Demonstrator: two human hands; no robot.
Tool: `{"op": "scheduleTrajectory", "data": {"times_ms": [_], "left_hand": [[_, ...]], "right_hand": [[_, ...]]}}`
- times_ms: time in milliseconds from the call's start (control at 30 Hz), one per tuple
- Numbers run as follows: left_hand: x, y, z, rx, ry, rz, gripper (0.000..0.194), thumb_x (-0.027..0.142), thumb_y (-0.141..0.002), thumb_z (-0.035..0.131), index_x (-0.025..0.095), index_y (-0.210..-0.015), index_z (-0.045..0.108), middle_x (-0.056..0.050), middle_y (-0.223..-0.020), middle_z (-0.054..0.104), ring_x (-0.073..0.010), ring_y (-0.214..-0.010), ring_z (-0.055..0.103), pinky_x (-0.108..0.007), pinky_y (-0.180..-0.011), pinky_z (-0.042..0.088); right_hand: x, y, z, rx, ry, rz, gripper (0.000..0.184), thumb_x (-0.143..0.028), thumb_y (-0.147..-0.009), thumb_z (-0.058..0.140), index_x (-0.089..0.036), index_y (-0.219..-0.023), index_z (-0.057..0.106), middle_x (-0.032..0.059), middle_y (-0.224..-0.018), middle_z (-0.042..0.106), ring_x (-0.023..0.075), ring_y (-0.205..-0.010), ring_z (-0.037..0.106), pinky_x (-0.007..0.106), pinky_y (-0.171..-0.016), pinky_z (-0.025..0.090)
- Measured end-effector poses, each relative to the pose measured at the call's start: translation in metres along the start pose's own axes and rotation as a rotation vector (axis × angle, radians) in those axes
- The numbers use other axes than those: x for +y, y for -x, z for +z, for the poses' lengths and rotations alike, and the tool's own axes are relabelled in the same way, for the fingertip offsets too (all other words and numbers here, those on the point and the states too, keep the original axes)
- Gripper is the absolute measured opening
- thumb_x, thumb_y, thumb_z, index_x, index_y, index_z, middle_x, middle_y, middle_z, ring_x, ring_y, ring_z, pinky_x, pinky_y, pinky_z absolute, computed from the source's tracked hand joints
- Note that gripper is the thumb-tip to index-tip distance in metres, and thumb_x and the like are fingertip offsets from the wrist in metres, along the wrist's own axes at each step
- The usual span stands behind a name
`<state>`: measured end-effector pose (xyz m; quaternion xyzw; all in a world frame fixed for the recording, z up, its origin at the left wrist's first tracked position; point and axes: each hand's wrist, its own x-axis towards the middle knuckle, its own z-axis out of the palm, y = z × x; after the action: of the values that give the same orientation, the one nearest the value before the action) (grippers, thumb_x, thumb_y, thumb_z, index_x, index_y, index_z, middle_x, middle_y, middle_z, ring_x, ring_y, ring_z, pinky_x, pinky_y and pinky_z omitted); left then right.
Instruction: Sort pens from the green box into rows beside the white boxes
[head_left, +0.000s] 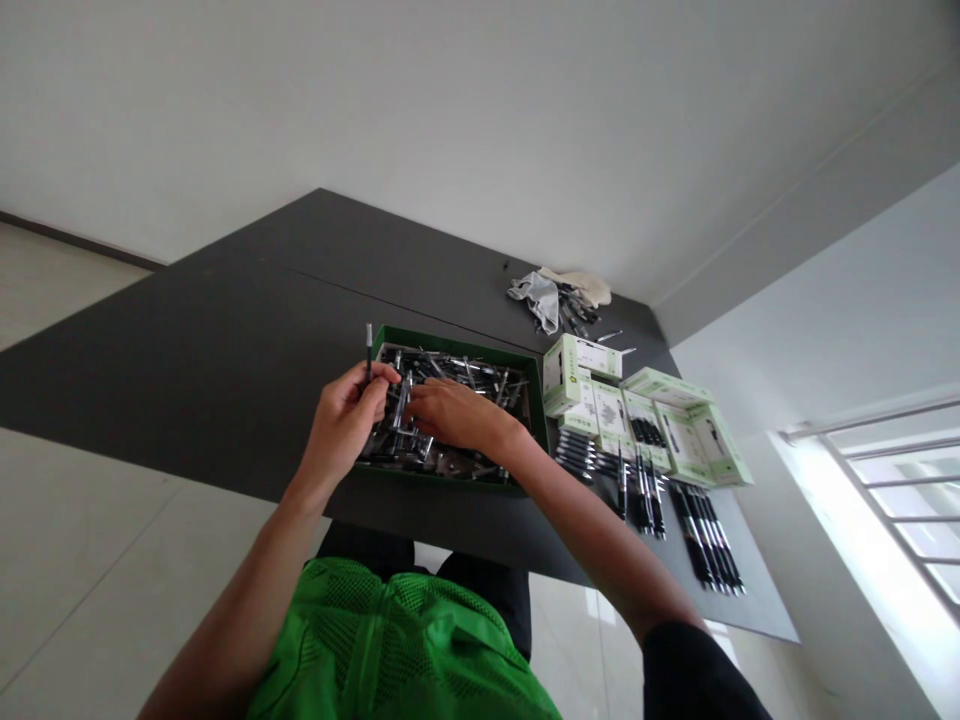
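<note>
My left hand is closed around a dark pen with a pale tip, held upright above the left side of a green box. Loose black and clear pens and pen parts fill this box in a jumble. My right hand reaches over the middle of the box, its fingers curled in among the pens. What lies between those fingertips is too small and partly hidden to make out.
Right of the box stand white and light-green cartons, some holding pens. Rows of black pens lie before them on the dark table. Farther back, grey and cream cloth gloves rest by more pens. A wall borders the table's far edge.
</note>
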<state>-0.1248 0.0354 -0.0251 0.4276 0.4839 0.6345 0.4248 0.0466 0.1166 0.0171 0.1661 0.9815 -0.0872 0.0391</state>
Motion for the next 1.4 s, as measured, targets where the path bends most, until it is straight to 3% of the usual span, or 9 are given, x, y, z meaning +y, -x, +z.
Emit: {"op": "scheduleTrajectory", "data": {"times_ms": [200, 467, 633, 867, 1067, 1200, 1400], "left_hand": [[0.002, 0.002, 0.001, 0.075, 0.031, 0.066, 0.009, 0.027, -0.096, 0.063, 0.021, -0.092, 0.068, 0.007, -0.061, 0.031, -0.0100, -0.051, 0.028, -0.025, -0.048, 0.023], [0.000, 0.002, -0.001, 0.081, 0.071, 0.086, 0.007, 0.024, -0.095, 0.066, 0.020, -0.090, 0.069, 0.007, -0.060, 0.033, -0.0090, -0.051, 0.030, -0.024, -0.048, 0.023], [-0.001, 0.001, 0.000, 0.112, 0.102, 0.107, 0.005, 0.021, -0.093, 0.065, 0.020, -0.089, 0.069, 0.008, -0.059, 0.033, -0.0086, -0.050, 0.030, -0.023, -0.048, 0.025], [0.001, 0.001, 0.001, 0.106, 0.126, 0.117, 0.006, 0.019, -0.093, 0.065, 0.020, -0.088, 0.068, 0.008, -0.059, 0.034, -0.0086, -0.050, 0.030, -0.021, -0.047, 0.026], [-0.002, 0.002, -0.001, 0.089, 0.115, 0.099, 0.009, 0.018, -0.095, 0.063, 0.020, -0.089, 0.070, 0.008, -0.059, 0.034, -0.0083, -0.050, 0.030, -0.021, -0.047, 0.026], [-0.002, 0.002, -0.002, 0.092, 0.097, 0.105, 0.009, 0.017, -0.094, 0.064, 0.020, -0.090, 0.070, 0.007, -0.059, 0.034, -0.0089, -0.050, 0.030, -0.021, -0.047, 0.026], [-0.002, 0.002, -0.001, 0.083, 0.110, 0.117, 0.010, 0.017, -0.095, 0.064, 0.020, -0.089, 0.071, 0.007, -0.059, 0.033, -0.0088, -0.051, 0.030, -0.022, -0.047, 0.025]], "right_hand": [[-0.005, -0.008, 0.011, 0.045, 0.138, -0.074, 0.031, -0.012, -0.108, 0.054, -0.022, -0.128, 0.076, 0.0087, -0.136, 0.073, 0.0260, -0.119, 0.062, 0.039, -0.097, 0.046], [-0.006, -0.002, 0.007, -0.101, 0.180, -0.008, 0.022, -0.019, -0.105, 0.060, -0.016, -0.105, 0.082, 0.0112, -0.109, 0.079, 0.0291, -0.109, 0.064, 0.042, -0.096, 0.042], [-0.011, -0.015, 0.008, -0.001, 0.153, -0.084, 0.025, -0.016, -0.108, 0.056, -0.019, -0.122, 0.077, 0.0109, -0.124, 0.074, 0.0270, -0.117, 0.062, 0.040, -0.096, 0.043], [-0.008, -0.047, 0.022, -0.041, 0.201, -0.189, 0.027, -0.013, -0.110, 0.050, -0.019, -0.111, 0.077, 0.0084, -0.123, 0.076, 0.0265, -0.123, 0.061, 0.039, -0.096, 0.045], [-0.005, -0.039, 0.024, -0.021, 0.191, -0.165, 0.019, -0.023, -0.109, 0.059, -0.019, -0.117, 0.075, 0.0101, -0.130, 0.073, 0.0278, -0.121, 0.062, 0.040, -0.096, 0.046], [-0.004, -0.036, 0.029, -0.032, 0.167, -0.146, 0.020, -0.024, -0.108, 0.060, -0.017, -0.120, 0.074, 0.0120, -0.123, 0.075, 0.0291, -0.118, 0.064, 0.042, -0.096, 0.045], [-0.008, -0.038, 0.038, 0.036, 0.169, -0.148, 0.024, -0.030, -0.108, 0.062, -0.017, -0.124, 0.072, 0.0146, -0.130, 0.072, 0.0294, -0.119, 0.063, 0.042, -0.097, 0.045]]}}
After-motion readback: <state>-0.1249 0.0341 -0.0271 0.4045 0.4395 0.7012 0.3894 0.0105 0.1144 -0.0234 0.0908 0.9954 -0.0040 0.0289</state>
